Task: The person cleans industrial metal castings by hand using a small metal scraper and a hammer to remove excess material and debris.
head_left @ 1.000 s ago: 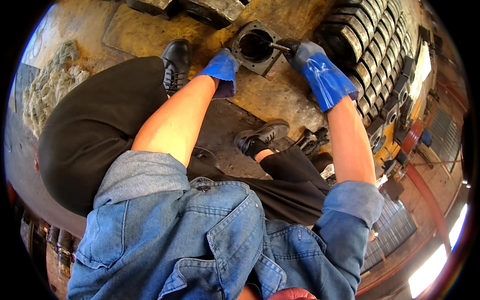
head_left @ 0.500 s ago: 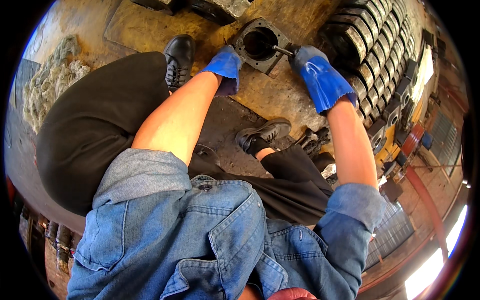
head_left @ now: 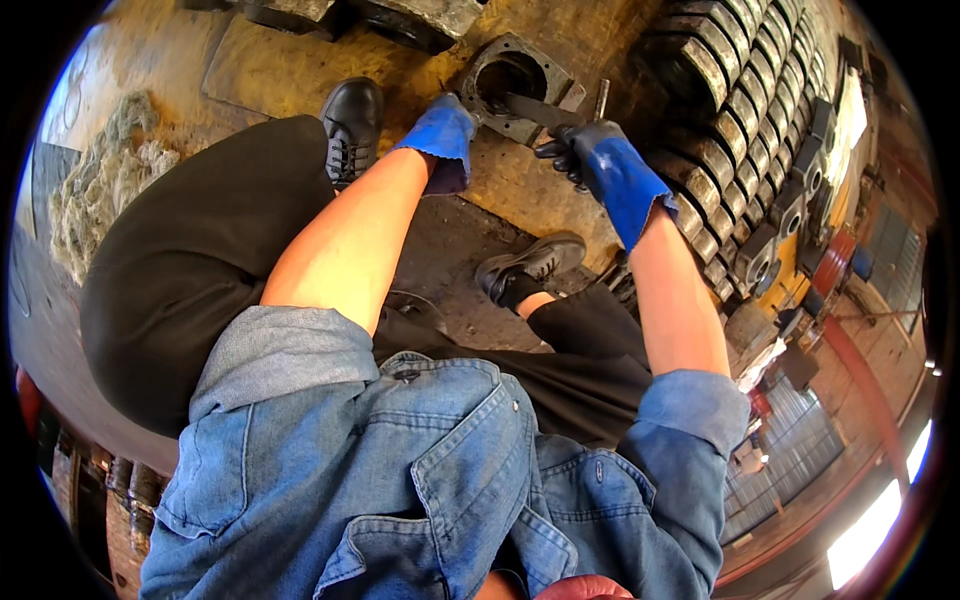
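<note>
- In the head view, the person's left hand [head_left: 447,118], in a blue rubber glove with a wavy cuff, rested against the left side of a dark grey, square metal block with a round bore [head_left: 520,128]; its fingertips were hidden, so whether it gripped could not be told.
- That placing suggested steadying, with the bore left uncovered.
- The right hand [head_left: 592,148], in a matching glove darkened at the fingers, was closed on a flat, dark metal bar [head_left: 540,110], which reached leftward over the bore's edge; holding its outer end presumably kept the knuckles off the rim.
- A slim, shiny metal rod [head_left: 602,98] rose just beyond the right hand; whether it joined the bar could not be told.
- The block lay between both hands, bore upward, on a worn, yellow-stained floor [head_left: 515,185], probably for easy reach.
- Right of the right grip, dark, bevelled metal blocks [head_left: 715,130] stood in close rows, likely to save space.
</note>
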Demonstrator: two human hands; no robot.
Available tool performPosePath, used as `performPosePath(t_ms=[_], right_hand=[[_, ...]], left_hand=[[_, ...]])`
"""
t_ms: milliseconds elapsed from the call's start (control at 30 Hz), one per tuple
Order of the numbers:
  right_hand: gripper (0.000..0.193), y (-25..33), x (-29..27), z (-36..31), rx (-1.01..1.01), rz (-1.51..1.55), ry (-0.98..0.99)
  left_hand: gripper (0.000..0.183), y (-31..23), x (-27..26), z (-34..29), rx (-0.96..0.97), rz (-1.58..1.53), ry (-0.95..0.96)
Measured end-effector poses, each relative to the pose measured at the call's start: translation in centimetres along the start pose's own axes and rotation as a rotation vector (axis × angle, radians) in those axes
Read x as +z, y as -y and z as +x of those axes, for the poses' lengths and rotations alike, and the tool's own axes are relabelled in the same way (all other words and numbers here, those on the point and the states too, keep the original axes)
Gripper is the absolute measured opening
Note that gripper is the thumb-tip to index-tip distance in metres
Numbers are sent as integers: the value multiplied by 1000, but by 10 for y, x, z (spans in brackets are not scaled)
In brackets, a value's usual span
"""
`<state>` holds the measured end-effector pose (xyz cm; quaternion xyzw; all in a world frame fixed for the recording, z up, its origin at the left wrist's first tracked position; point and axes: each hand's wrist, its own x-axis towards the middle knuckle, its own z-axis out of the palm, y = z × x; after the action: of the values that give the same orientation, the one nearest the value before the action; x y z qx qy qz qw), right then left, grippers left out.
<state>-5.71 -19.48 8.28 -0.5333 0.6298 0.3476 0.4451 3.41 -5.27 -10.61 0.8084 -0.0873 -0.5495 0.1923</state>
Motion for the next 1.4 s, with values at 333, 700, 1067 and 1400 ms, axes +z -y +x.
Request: performPosePath(t_ms=[333,700,1067,1400], right_hand=[[13,-55,45,16,22,823,369],[16,-78,93,40,-393,1387,525],[4,-129,20,-6,-240,1320,621],[10,-167,-111,-121,-736,1229,447]], left_hand=[[50,16,5,12,56,108,-32],[44,7,-48,7,507,240,-155],[33,45,6,3,472,469,-241],[32,-8,-15,-157,509,1086,-19]])
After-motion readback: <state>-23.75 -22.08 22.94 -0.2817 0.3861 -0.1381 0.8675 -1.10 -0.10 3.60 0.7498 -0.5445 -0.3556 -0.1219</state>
